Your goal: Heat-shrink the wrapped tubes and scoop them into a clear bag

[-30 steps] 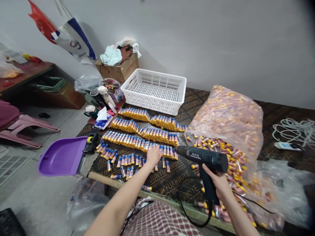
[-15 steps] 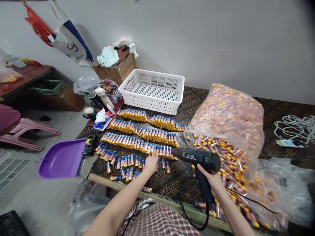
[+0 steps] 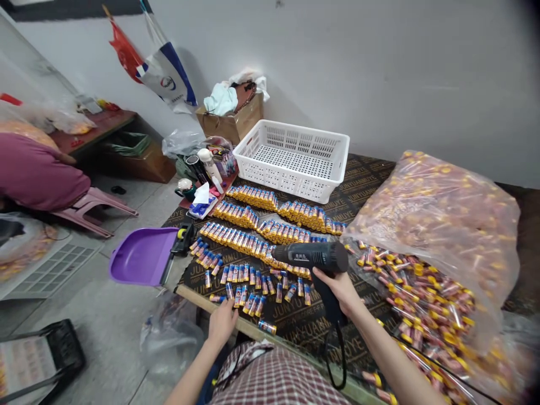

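Within right hand (image 3: 341,289), tubular blower (image 3: 310,256)

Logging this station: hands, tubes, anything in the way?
Right hand gripping black heat gun. Left hand at loose tubes near the table edge. Heat gun hides part of front stacked row.

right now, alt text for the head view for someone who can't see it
A person's right hand grips a black heat gun pointed toward stacked tubes on a table; the left hand is at loose tubes near the front edge. A white basket sits behind, a tube-filled bag at right.
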Motion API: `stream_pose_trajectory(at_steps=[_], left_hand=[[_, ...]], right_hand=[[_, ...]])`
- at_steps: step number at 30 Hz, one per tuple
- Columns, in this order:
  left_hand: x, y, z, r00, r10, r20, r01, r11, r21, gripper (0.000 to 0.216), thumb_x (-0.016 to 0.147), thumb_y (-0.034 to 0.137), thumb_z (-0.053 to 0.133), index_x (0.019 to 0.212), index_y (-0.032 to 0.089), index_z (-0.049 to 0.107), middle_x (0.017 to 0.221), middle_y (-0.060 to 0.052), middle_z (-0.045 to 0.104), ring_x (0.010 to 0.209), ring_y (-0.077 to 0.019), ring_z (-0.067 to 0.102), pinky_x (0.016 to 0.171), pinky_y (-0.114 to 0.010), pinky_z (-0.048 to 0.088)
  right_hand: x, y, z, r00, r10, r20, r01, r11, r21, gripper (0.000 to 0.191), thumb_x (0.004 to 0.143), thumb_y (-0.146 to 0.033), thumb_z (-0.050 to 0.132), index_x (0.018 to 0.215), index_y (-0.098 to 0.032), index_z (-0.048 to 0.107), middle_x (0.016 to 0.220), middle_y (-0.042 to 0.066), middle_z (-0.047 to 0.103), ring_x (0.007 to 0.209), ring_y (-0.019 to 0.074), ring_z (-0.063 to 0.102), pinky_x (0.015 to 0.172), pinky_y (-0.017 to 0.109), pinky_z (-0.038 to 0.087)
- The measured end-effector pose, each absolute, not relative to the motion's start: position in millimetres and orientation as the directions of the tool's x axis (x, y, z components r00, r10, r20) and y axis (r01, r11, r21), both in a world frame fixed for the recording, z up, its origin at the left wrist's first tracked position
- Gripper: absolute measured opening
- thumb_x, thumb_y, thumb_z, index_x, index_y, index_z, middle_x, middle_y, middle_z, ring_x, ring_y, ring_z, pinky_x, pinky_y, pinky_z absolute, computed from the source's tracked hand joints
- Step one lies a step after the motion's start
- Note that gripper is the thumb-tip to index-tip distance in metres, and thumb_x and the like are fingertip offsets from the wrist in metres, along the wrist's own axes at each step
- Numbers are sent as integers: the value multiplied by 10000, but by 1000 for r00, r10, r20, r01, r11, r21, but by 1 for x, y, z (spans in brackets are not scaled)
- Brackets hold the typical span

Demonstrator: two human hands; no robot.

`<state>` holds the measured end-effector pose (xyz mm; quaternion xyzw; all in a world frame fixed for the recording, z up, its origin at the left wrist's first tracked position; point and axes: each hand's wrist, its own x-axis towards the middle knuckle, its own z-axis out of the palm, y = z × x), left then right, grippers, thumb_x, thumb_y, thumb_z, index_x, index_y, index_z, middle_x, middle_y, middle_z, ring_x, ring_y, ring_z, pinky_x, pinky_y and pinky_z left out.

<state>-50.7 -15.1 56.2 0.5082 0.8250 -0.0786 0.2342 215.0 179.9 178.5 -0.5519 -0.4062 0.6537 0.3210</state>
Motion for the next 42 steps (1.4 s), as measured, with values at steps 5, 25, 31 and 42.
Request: stream_pose_trajectory(at_steps=[5, 25, 31, 42], left_hand=[[-63, -4, 61, -363, 805, -470, 870, 473, 138, 172, 854, 248, 409, 920, 185, 555, 945, -54, 623, 839, -188, 613, 683, -261, 412], [38, 214, 63, -274, 895, -352, 919, 352, 177, 653, 591, 421, 704, 1134, 163, 449, 1180, -171, 426, 1070, -338, 439, 813, -418, 417], [35, 183, 63, -279, 907, -316, 913, 352, 204, 367, 742, 202, 537, 1094, 175, 434, 1118, -129, 480, 984, -231, 535, 754, -291, 424], [-28, 58, 20, -400, 797, -452, 714, 580, 392, 380, 711, 115, 536, 1086, 169, 501, 1044, -75, 609, 918, -174, 592, 799, -255, 421]], right_hand=[[188, 188, 179, -273, 868, -416, 50, -419, -907, 459, 552, -395, 783, 925, -155, 663, 950, 88, 700, 838, 238, 640, 705, 335, 525], [361, 131, 205, 368, 748, -552, 64, -612, -788, 480, 496, -418, 809, 876, -171, 650, 683, 45, 701, 487, 210, 611, 438, 312, 502], [322, 151, 186, 150, 776, -613, 19, -622, -783, 377, 523, -398, 808, 762, -161, 638, 621, 37, 674, 510, 205, 622, 470, 298, 504], [214, 185, 175, -188, 858, -479, 53, -478, -877, 473, 507, -425, 796, 882, -164, 670, 701, 44, 697, 638, 214, 635, 581, 312, 508]])
